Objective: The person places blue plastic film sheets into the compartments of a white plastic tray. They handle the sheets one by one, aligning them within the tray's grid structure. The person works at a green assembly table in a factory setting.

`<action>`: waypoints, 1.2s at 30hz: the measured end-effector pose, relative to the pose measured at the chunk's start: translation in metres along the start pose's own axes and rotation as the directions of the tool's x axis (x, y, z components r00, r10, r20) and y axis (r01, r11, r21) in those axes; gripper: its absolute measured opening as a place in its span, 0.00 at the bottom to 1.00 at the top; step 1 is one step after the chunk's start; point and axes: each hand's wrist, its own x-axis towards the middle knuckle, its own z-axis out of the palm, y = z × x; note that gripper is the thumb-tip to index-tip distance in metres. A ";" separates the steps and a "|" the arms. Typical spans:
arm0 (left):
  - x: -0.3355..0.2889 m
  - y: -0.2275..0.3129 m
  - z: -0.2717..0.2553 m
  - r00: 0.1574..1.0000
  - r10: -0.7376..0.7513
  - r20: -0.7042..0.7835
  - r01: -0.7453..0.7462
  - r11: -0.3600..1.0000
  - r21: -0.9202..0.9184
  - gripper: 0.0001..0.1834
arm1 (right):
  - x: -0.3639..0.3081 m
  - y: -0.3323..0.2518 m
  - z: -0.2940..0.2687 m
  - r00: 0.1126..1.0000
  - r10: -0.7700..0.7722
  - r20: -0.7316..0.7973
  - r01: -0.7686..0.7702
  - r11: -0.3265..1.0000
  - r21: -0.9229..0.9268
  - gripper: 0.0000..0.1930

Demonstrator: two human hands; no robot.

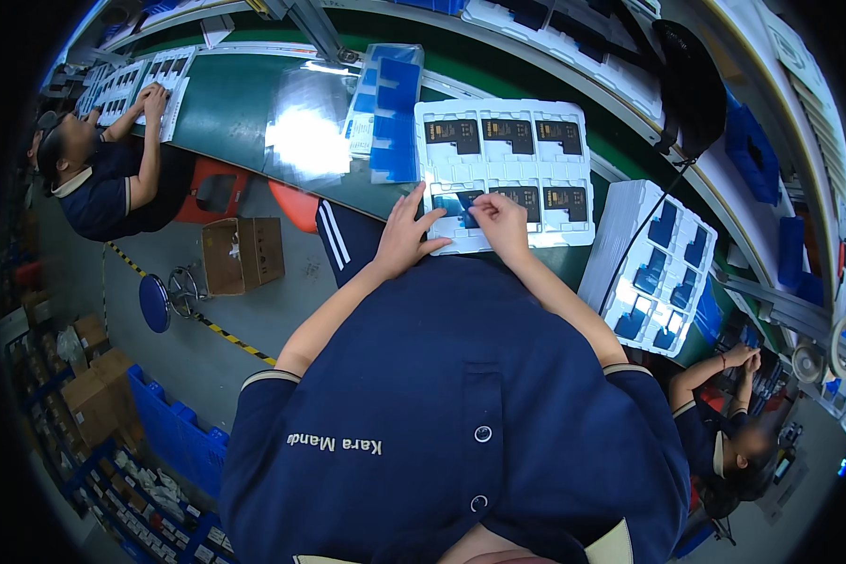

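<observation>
In front of me a white moulded tray (506, 169) holds flat black battery-like packs in two rows, such as the top middle pack (509, 136). My left hand (406, 235) lies at the tray's near left corner with its fingers spread, touching the rim and the lower left compartment. Over the pack in that compartment is a shiny blue film (451, 204). My right hand (502, 226) pinches at the film's right edge, thumb and finger together. The fingers partly cover that pack and the one beside it.
Blue film sheets (395, 103) and clear plastic sheets (296, 117) lie left of the tray on the green bench (226, 94). A stack of white trays (656, 263) stands at my right. A black cable (637, 240) crosses it. Co-workers sit to either side.
</observation>
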 end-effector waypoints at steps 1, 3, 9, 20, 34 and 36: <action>0.000 0.000 0.000 1.000 0.001 0.000 -0.001 1.000 0.005 0.28 | -0.001 -0.004 -0.002 0.990 -0.110 0.087 0.113 0.993 -0.030 0.05; -0.001 -0.002 0.000 1.000 -0.008 -0.002 0.008 1.000 -0.009 0.30 | -0.002 -0.010 -0.006 0.912 -0.312 0.265 0.338 0.939 -0.059 0.05; -0.003 -0.007 0.010 0.996 -0.049 -0.074 0.043 0.996 -0.072 0.37 | -0.002 -0.005 -0.012 0.898 0.125 0.422 -0.306 0.868 0.392 0.07; -0.001 -0.003 0.003 0.998 -0.054 -0.041 0.050 0.996 -0.079 0.39 | 0.016 0.031 -0.007 0.940 0.286 0.183 -0.338 0.843 0.419 0.12; -0.001 -0.006 0.006 0.999 -0.040 -0.031 0.037 0.996 -0.077 0.36 | 0.015 0.040 -0.001 0.964 0.252 0.080 -0.265 0.921 0.287 0.11; -0.001 -0.006 0.006 0.999 -0.035 -0.028 0.033 0.997 -0.065 0.36 | 0.015 0.041 -0.001 0.965 0.252 0.073 -0.262 0.926 0.273 0.11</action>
